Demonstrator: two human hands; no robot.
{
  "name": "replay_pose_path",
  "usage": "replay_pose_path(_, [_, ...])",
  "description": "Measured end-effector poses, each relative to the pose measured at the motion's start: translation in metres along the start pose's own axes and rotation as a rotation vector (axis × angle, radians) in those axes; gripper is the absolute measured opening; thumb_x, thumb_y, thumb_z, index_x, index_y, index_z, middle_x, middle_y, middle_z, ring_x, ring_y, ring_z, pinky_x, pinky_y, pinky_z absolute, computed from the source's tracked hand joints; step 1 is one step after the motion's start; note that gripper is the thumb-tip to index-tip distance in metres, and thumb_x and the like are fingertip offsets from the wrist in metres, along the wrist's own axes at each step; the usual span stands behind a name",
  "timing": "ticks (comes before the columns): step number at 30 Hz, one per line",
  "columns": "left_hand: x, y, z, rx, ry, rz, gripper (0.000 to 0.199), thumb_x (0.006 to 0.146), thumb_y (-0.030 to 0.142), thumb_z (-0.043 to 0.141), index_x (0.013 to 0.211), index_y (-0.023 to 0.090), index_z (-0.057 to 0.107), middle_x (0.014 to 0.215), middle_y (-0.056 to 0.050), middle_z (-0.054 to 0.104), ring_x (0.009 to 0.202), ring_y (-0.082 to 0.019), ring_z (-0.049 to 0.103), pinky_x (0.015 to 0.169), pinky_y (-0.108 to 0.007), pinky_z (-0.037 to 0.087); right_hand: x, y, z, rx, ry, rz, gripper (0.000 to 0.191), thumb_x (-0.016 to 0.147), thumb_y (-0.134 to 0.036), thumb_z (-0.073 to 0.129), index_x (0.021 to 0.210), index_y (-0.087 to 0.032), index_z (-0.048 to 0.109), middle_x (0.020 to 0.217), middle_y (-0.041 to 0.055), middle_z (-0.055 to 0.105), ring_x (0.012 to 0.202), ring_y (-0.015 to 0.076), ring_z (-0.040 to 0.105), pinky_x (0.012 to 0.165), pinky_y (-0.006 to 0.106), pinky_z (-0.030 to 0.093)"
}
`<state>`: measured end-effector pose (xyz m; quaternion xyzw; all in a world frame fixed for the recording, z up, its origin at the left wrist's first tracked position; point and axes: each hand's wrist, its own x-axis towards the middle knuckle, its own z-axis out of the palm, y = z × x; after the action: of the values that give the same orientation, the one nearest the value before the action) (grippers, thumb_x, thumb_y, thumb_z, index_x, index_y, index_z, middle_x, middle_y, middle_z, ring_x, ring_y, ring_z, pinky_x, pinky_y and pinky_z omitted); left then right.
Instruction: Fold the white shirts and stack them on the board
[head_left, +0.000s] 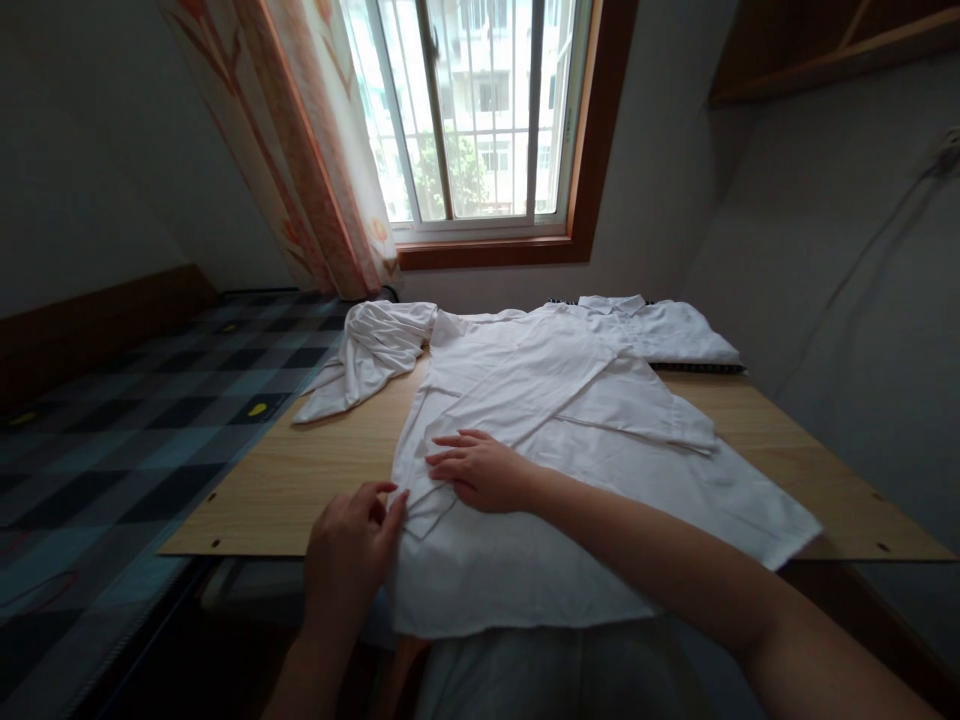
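A white shirt [525, 400] lies spread on a wooden board [345, 460], its sleeves folded over the body and its lower edge hanging past the board's front. My right hand [480, 470] rests flat on the sleeve near the shirt's left side, fingers stretched and apart. At the shirt's left edge, by the sleeve's cuff [431, 515], is my left hand [356, 540], with thumb and index finger bent toward each other but a gap between them. Whether its fingertips touch the cloth is hard to tell.
Behind on the left is a crumpled white cloth [375, 350]. A folded white shirt [675, 335] lies at the back right on something dark-patterned. A checkered bed [172, 420] stands to the left, with a curtain [300, 150] and a window [480, 120] beyond.
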<state>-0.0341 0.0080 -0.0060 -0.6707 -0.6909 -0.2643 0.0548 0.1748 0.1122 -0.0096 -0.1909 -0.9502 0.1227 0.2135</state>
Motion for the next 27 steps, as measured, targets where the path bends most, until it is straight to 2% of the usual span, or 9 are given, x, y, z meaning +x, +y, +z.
replay_pose_path(6, [0.001, -0.001, 0.005, 0.183, -0.045, -0.095, 0.049, 0.089, 0.062, 0.042, 0.096, 0.018, 0.062, 0.097, -0.015, 0.065, 0.099, -0.034, 0.059, 0.092, -0.046, 0.045, 0.000, 0.002, 0.005, 0.075, 0.023, 0.042, 0.035, 0.087, -0.010, 0.054, 0.116, -0.022, 0.068, 0.137, 0.0048, 0.065, 0.134, 0.0213, 0.053, 0.115, 0.041, 0.034])
replay_pose_path(11, [0.007, 0.013, 0.001, 0.184, -0.183, -0.123, 0.041, 0.088, 0.059, 0.046, 0.085, 0.020, 0.058, 0.092, -0.014, 0.066, 0.099, -0.033, 0.061, 0.090, -0.043, 0.046, 0.001, 0.003, 0.005, 0.108, 0.055, 0.037, 0.032, 0.088, -0.010, 0.052, 0.114, -0.019, 0.070, 0.133, 0.0064, 0.067, 0.130, 0.0206, 0.056, 0.113, 0.037, 0.036])
replay_pose_path(14, [0.014, 0.026, -0.005, 0.188, -0.270, -0.172, 0.031, 0.089, 0.050, 0.049, 0.085, 0.021, 0.056, 0.091, -0.011, 0.068, 0.096, -0.030, 0.064, 0.083, -0.038, 0.047, 0.001, 0.005, 0.006, 0.119, 0.072, 0.018, 0.032, 0.087, -0.010, 0.053, 0.113, -0.019, 0.071, 0.131, 0.0069, 0.068, 0.129, 0.0200, 0.058, 0.112, 0.036, 0.038])
replay_pose_path(17, [0.018, 0.039, -0.013, 0.147, -0.410, -0.297, 0.023, 0.094, 0.041, 0.046, 0.097, 0.021, 0.056, 0.089, -0.006, 0.071, 0.086, -0.025, 0.068, 0.071, -0.032, 0.046, 0.002, 0.007, 0.008, 0.122, 0.072, 0.001, 0.032, 0.087, -0.011, 0.054, 0.112, -0.020, 0.071, 0.131, 0.0067, 0.069, 0.128, 0.0191, 0.059, 0.111, 0.035, 0.039])
replay_pose_path(19, [0.018, 0.046, -0.016, 0.158, -0.462, -0.340, 0.025, 0.096, 0.039, 0.044, 0.109, 0.021, 0.056, 0.091, -0.006, 0.073, 0.086, -0.025, 0.070, 0.068, -0.031, 0.045, 0.002, 0.009, 0.008, 0.121, 0.073, -0.007, 0.031, 0.087, -0.011, 0.054, 0.112, -0.020, 0.071, 0.130, 0.0066, 0.069, 0.127, 0.0190, 0.059, 0.111, 0.035, 0.039])
replay_pose_path(23, [0.018, 0.054, -0.019, 0.251, -0.489, -0.331, 0.041, 0.099, 0.037, 0.040, 0.135, 0.018, 0.049, 0.107, -0.012, 0.075, 0.096, -0.029, 0.071, 0.074, -0.034, 0.047, 0.001, 0.007, 0.005, 0.103, 0.059, -0.022, 0.033, 0.088, -0.012, 0.052, 0.115, -0.018, 0.071, 0.129, 0.0069, 0.069, 0.124, 0.0184, 0.060, 0.109, 0.033, 0.039])
replay_pose_path(25, [0.018, 0.056, -0.019, 0.284, -0.505, -0.317, 0.044, 0.100, 0.036, 0.037, 0.138, 0.017, 0.049, 0.111, -0.014, 0.074, 0.098, -0.030, 0.072, 0.077, -0.036, 0.049, 0.000, 0.003, 0.002, 0.063, 0.043, 0.004, 0.039, 0.090, -0.014, 0.051, 0.126, -0.017, 0.066, 0.135, 0.0082, 0.066, 0.125, 0.0198, 0.059, 0.109, 0.036, 0.039])
replay_pose_path(27, [0.017, 0.057, -0.017, 0.312, -0.512, -0.291, 0.044, 0.100, 0.034, 0.036, 0.136, 0.017, 0.054, 0.110, -0.015, 0.075, 0.097, -0.030, 0.072, 0.077, -0.036, 0.050, -0.001, -0.001, -0.001, -0.002, 0.015, 0.054, 0.048, 0.092, -0.019, 0.050, 0.140, -0.017, 0.057, 0.148, 0.0098, 0.054, 0.129, 0.0236, 0.055, 0.109, 0.042, 0.038])
